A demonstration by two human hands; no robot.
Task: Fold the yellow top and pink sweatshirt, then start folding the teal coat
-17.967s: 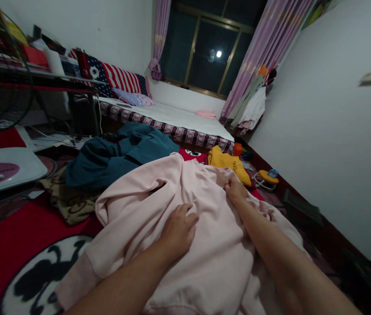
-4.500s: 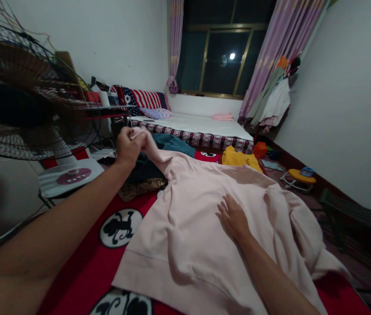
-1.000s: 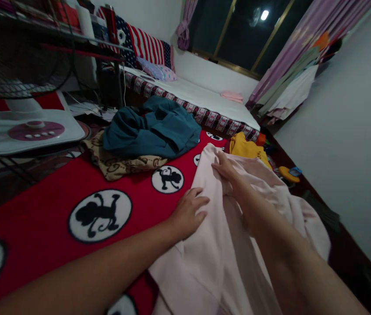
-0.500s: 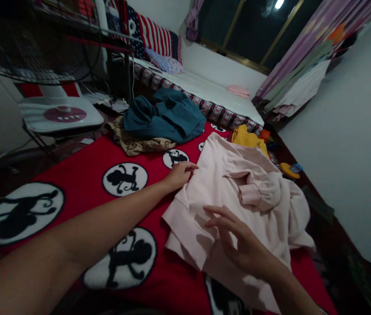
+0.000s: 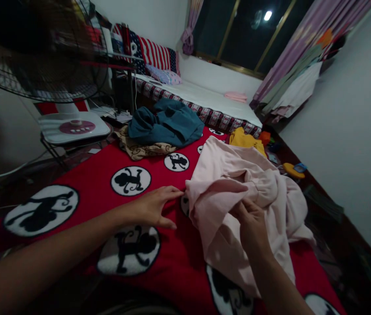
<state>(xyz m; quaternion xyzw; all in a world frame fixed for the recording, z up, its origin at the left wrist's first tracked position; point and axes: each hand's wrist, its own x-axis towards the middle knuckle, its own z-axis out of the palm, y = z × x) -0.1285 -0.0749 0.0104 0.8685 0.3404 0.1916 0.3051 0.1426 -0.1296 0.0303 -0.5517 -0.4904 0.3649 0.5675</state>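
Note:
A pale pink long-sleeved garment [image 5: 218, 157] lies rumpled on a red blanket [image 5: 96, 175] with white ovals and black figures. Its lower left part is folded up and over toward the middle. My right hand [image 5: 251, 221] pinches the folded cloth near the garment's centre, fingertips partly hidden in it. My left hand [image 5: 157, 205] is just left of the garment's edge, thumb and fingers apart, holding nothing; its fingertips are close to the pink cloth.
Behind lie a teal garment [image 5: 168, 124] on a patterned tan cloth [image 5: 139, 151] and a yellow garment [image 5: 246, 140]. A fan [image 5: 73, 124] stands at the left. Farther back is a bed with a white top [image 5: 201, 94]; clothes hang [image 5: 297, 89] by the right wall.
My right hand has taken hold of the pink cloth and its lower left part has been folded up. My left hand has moved off the garment, down and left, and opened wider.

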